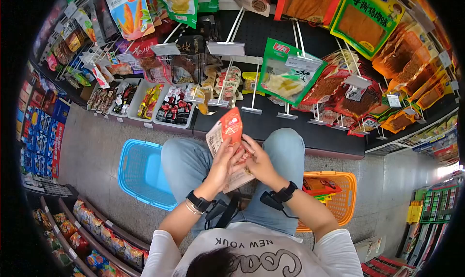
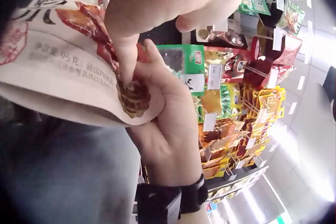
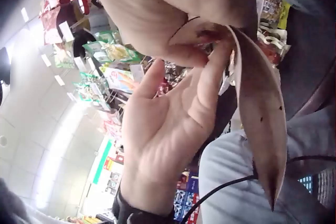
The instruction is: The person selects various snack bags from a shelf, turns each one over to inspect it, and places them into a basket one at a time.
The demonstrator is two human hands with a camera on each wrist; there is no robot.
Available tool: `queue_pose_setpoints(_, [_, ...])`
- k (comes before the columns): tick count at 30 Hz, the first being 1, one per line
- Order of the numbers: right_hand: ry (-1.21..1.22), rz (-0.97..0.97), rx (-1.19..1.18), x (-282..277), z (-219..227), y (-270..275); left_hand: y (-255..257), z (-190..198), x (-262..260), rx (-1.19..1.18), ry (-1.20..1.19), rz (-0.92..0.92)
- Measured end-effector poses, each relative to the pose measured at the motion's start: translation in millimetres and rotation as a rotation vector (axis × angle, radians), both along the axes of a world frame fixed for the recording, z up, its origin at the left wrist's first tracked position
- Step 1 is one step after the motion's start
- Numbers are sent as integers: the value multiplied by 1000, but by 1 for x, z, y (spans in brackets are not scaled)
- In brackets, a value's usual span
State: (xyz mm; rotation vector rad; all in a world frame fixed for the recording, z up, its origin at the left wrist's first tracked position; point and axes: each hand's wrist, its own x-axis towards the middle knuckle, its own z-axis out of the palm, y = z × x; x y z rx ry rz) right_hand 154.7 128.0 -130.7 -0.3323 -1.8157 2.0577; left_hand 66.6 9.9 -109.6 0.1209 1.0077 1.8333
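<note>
A cream snack pouch point(image 1: 234, 181) with a red-orange upper part is held upright over the lap by both hands. My left hand point(image 1: 220, 163) grips it from the left, and the right hand point(image 1: 260, 163) holds its right side; their fingers meet at its middle. In the left wrist view, the pouch point(image 2: 58, 71) carries printed lettering and a small window of brown food, with fingertips of both hands right at the window. The right wrist view has the pouch point(image 3: 262, 108) edge-on, bulging, its lower end pointed.
A blue basket point(image 1: 127, 173) stands left of the knees. On the right is an orange basket point(image 1: 349, 194) with several packets in it. Hanging snack packs point(image 1: 293, 71) and the black shelf edge point(image 1: 271, 140) are in front; bins of small packets point(image 1: 174, 105) sit front left.
</note>
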Motion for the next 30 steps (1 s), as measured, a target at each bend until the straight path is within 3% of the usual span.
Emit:
queue_pose_setpoints(4, [-37, -26, -26, 0, 28, 6, 0, 2, -14, -70, 318, -24])
queue_pose_setpoints(8, [-201, 18, 290, 6, 65, -16, 5, 41, -6, -126, 221, -43])
queue_pose_setpoints(12, [-40, 103, 589, 16, 56, -41, 3, 28, -7, -51, 9, 146])
queue_pose_setpoints(16, [-107, 192, 570, 21, 64, -40, -6, 27, -8, 31, -12, 269])
queue_pose_setpoints(19, [8, -6, 813, 14, 69, -11, -18, 42, -18, 80, 52, 259])
queue_pose_setpoints(22, [11, -214, 762, 12, 76, 20, -27, 52, -28, 166, 109, 206])
queue_pose_setpoints(25, [-43, -239, 328, 19, 82, 32, -31, 55, -32, 209, 103, 149])
queue_pose_setpoints(26, [81, -189, 87, 17, 72, 38, -32, 59, -31, 225, 95, 129])
queue_pose_setpoints(29, [-99, -4, -136, 38, 72, 44, -31, 58, -25, 236, 67, 56])
queue_pose_setpoints(30, [-53, -68, -158, 41, 71, 40, -29, 56, -23, 236, 58, 29])
